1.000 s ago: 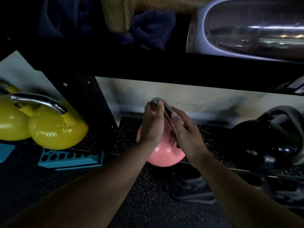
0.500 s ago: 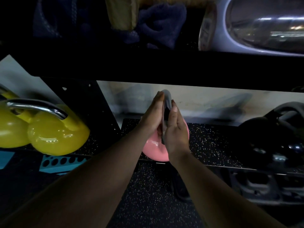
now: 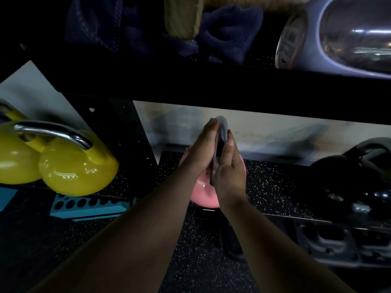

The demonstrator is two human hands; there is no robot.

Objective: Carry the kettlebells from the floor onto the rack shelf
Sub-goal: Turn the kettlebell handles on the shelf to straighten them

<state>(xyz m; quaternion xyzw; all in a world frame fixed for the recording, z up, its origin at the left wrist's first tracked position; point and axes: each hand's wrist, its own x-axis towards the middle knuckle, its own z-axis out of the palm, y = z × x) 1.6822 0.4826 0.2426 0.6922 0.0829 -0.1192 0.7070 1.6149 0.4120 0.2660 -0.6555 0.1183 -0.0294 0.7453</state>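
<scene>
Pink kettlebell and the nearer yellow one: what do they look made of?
Pink kettlebell: glossy coating, maybe vinyl or paint; matte grey handle. Yellow kettlebell: glossy painted or enamelled body with sharp highlights; bare polished metal handle, mirror-bright.

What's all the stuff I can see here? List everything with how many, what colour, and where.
pink kettlebell: 1, pink with grey handle, middle, at the shelf's front edge
yellow kettlebells: 2, yellow with steel handles, left
black kettlebells: number unclear, black, right on the shelf
shelf: 1, black speckled mat, middle
blue block: 1, blue with holes, lower left
cloth: dark blue, upper shelf
left hand: on the handle's left side
right hand: on the handle's right side
</scene>
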